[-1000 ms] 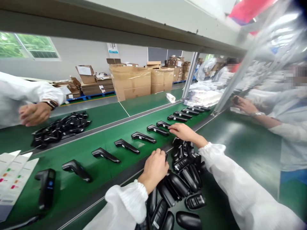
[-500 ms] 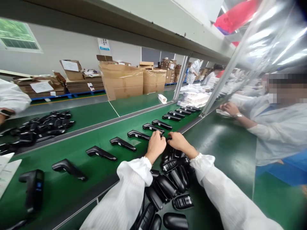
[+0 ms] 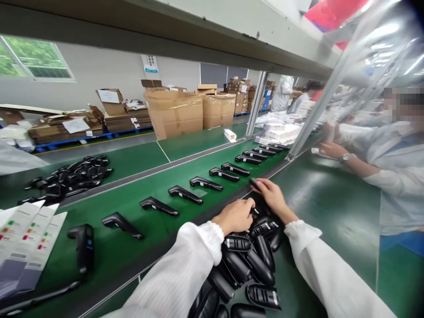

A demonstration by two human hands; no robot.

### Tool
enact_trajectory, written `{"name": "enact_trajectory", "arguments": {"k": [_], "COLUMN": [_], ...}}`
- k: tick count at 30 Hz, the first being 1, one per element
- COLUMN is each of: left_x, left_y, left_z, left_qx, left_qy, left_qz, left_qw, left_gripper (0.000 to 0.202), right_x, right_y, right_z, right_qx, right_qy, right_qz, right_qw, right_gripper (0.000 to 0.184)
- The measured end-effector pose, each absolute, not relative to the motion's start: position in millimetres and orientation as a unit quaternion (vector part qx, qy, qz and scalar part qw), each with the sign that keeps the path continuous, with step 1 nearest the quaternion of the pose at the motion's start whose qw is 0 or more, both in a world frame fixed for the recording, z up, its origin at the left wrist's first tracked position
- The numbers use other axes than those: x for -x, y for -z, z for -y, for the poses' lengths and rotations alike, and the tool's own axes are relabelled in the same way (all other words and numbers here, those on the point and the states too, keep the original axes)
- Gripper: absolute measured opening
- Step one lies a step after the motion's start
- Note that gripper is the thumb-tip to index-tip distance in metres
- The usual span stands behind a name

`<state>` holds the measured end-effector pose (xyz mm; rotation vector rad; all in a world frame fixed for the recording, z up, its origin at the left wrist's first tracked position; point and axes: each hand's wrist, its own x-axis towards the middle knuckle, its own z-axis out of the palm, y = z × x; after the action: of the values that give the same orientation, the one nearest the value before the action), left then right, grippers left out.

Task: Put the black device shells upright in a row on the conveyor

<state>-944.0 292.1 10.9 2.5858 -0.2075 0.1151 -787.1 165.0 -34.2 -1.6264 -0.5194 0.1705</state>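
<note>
A heap of black handheld devices [image 3: 251, 258] lies on the green bench just short of the conveyor belt [image 3: 132, 216]. My left hand [image 3: 236, 216] rests on the heap's far end with its fingers curled down; what they grip is hidden. Beside it my right hand [image 3: 273, 197] is wrapped round a black device [image 3: 255, 182], whose tip pokes out past the fingers at the belt's edge. A row of the same black devices [image 3: 185, 194] lies evenly spaced along the belt, stretching away to the right.
A second heap of black devices [image 3: 66, 176] sits across the belt. Printed leaflets [image 3: 23, 240] lie at the left edge. A slanted metal post [image 3: 308, 121] and a co-worker's arm [image 3: 361, 165] are on the right. Cardboard boxes [image 3: 175, 112] stand behind.
Both my hands have drawn back from the belt onto the heap, and the right now grips a device. The devices on the belt have shifted along. The hand at far left is gone.
</note>
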Motion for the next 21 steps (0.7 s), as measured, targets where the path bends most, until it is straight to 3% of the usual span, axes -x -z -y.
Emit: {"name": "enact_trajectory", "arguments": {"k": [4, 7, 9, 14, 17, 21], "left_x": [958.9, 975.3, 976.1, 905.6, 858.2, 846.2], "left_y": [-9.6, -13.0, -20.0, -29.4, -20.4, -10.4], "left_z": [-289.4, -288.5, -286.3, -271.9, -270.1, -279.5], "left_qx": [-0.957, -0.955, -0.950, -0.924, -0.874, -0.737], "left_qy": [-0.027, -0.009, 0.006, -0.023, -0.075, -0.066], "left_qz": [0.077, 0.074, 0.065, -0.013, -0.166, -0.286], "left_qw": [0.277, 0.287, 0.306, 0.381, 0.450, 0.609], "left_gripper": [0.023, 0.021, 0.021, 0.023, 0.019, 0.035], "right_x": [813.4, 799.1, 760.4, 615.6, 564.8, 559.1], "right_y": [38.9, 31.2, 23.6, 22.9, 30.5, 32.4], "right_z": [-182.7, -182.8, -179.2, -180.1, -186.1, -185.7], "right_qx": [0.623, 0.587, 0.639, 0.757, 0.759, 0.750], "right_qy": [-0.185, -0.200, -0.152, -0.028, -0.001, -0.001], "right_qz": [0.273, 0.276, 0.323, 0.471, 0.492, 0.524], "right_qw": [0.709, 0.735, 0.681, 0.451, 0.427, 0.403], "right_gripper": [0.036, 0.034, 0.032, 0.028, 0.028, 0.027]}}
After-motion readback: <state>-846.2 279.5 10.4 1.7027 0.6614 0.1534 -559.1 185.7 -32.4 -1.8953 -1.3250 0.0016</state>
